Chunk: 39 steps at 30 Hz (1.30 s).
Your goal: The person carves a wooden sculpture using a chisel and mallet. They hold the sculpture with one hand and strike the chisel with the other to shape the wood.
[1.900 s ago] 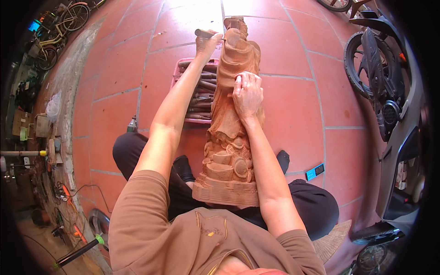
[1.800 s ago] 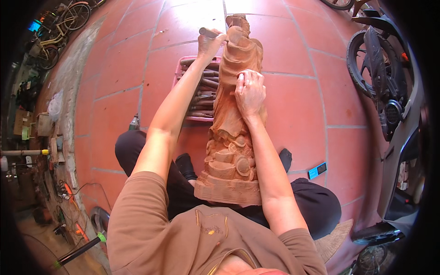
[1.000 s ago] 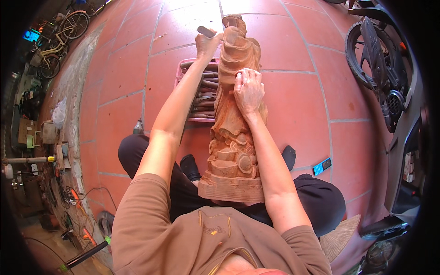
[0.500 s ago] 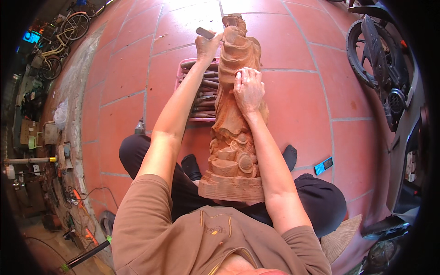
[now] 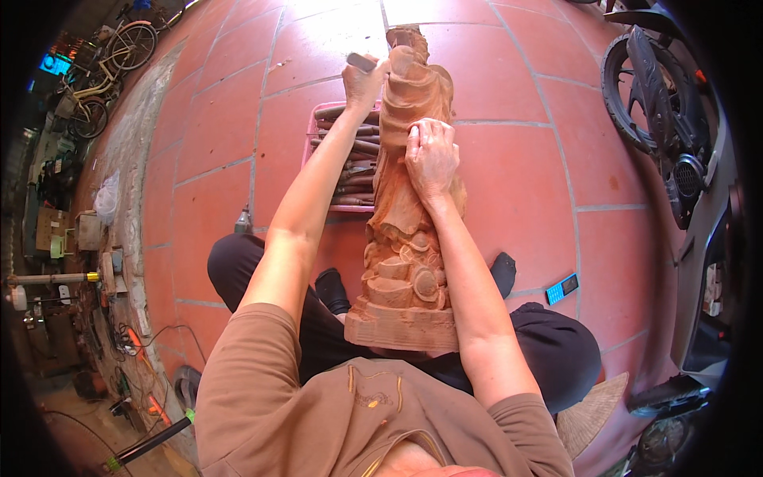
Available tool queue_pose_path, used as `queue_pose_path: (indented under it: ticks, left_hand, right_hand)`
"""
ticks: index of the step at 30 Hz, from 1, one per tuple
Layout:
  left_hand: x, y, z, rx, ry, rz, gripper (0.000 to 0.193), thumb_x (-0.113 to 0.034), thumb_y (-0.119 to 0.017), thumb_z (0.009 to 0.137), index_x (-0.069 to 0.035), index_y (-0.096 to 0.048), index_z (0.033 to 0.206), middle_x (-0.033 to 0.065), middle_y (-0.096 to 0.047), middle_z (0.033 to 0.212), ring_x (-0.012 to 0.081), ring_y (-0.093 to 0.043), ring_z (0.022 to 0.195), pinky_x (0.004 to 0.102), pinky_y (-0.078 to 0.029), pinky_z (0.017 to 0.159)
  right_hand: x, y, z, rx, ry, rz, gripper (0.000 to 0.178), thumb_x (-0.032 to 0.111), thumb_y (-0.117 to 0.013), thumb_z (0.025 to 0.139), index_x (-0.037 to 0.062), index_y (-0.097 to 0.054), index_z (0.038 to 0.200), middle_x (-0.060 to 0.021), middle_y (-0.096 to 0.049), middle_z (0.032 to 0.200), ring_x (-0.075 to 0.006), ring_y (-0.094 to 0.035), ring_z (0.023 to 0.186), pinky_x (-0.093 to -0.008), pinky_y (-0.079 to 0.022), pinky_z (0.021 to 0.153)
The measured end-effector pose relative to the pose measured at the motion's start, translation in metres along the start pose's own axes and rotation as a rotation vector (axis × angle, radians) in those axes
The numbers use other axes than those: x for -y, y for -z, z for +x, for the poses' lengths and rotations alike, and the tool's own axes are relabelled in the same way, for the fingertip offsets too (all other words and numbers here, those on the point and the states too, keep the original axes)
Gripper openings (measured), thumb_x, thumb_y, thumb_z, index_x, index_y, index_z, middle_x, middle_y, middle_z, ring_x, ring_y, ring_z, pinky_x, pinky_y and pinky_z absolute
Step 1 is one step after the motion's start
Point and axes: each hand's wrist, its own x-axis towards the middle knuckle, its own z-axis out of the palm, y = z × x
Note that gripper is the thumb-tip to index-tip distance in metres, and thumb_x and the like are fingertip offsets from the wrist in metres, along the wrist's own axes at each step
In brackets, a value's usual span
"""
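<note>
A tall carved wooden statue [image 5: 401, 238] lies lengthwise across my lap, its square base toward my chest and its head pointing away. My left hand [image 5: 362, 82] is shut on a small tool with a grey end [image 5: 359, 61], pressed against the statue's upper left side. My right hand [image 5: 430, 157] rests flat on the statue's middle, fingers curled over the carved surface and holding it steady. I sit cross-legged in dark trousers on red floor tiles [image 5: 524, 159].
A pink tray of wooden-handled chisels [image 5: 350, 163] lies on the floor just left of the statue. A blue phone [image 5: 562, 288] lies by my right knee. A motorbike [image 5: 675, 135] stands at the right, bicycles [image 5: 103, 71] and clutter at the left, a woven hat [image 5: 592, 421] behind me.
Both hands stay on the statue in nearly the same spots. The view has shifted a little; the left hand with the tool has made only small movements near the statue's top.
</note>
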Motion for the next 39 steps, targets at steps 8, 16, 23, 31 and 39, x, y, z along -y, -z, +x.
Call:
queue_pose_path:
  ticks: [8,16,23,31,39]
  left_hand:
    - [-0.036,-0.005,-0.017,0.106,0.104,-0.190,0.017,-0.014,-0.076,0.086,0.002,-0.071,0.085,0.0086,-0.072,0.070,0.0134,-0.070,0.062,0.0278,-0.054,0.058]
    - [-0.008,-0.012,-0.007,0.016,-0.076,0.114,0.017,-0.017,-0.077,0.085,0.000,-0.072,0.082,0.0075,-0.072,0.068,0.0122,-0.070,0.063,0.0285,-0.053,0.058]
    - [-0.030,-0.001,-0.002,0.108,-0.015,0.064,0.019,-0.021,-0.075,0.085,-0.002,-0.074,0.086,0.0077,-0.072,0.066,0.0124,-0.069,0.060,0.0279,-0.052,0.056]
    - [-0.035,-0.008,-0.009,0.177,-0.073,0.165,0.020,-0.019,-0.075,0.085,0.000,-0.073,0.087,0.0077,-0.072,0.066,0.0124,-0.069,0.059,0.0261,-0.052,0.054]
    - [-0.022,0.001,0.010,0.106,-0.024,0.153,0.025,-0.021,-0.077,0.084,0.004,-0.072,0.085,0.0112,-0.074,0.073,0.0158,-0.072,0.062,0.0287,-0.056,0.060]
  right_hand:
    - [-0.014,0.002,-0.002,-0.023,0.000,-0.024,0.014,0.023,-0.059,0.094,0.0122,-0.067,0.099,-0.0007,-0.066,0.109,-0.0214,-0.059,0.111,-0.0400,-0.050,0.084]
    - [-0.005,0.000,0.000,-0.028,0.015,-0.028,0.014,0.023,-0.059,0.094,0.0122,-0.066,0.099,-0.0011,-0.065,0.108,-0.0213,-0.058,0.111,-0.0396,-0.050,0.084]
    - [-0.014,0.001,-0.001,-0.024,0.002,-0.031,0.014,0.023,-0.059,0.094,0.0118,-0.066,0.100,-0.0012,-0.065,0.108,-0.0214,-0.058,0.110,-0.0400,-0.050,0.084]
    - [-0.009,0.001,-0.001,-0.015,0.007,-0.036,0.015,0.023,-0.058,0.095,0.0116,-0.066,0.100,-0.0015,-0.065,0.108,-0.0219,-0.058,0.110,-0.0405,-0.050,0.083]
    - [-0.002,0.001,0.001,-0.017,0.012,-0.005,0.014,0.023,-0.058,0.095,0.0118,-0.066,0.100,-0.0015,-0.065,0.108,-0.0221,-0.058,0.110,-0.0402,-0.050,0.084]
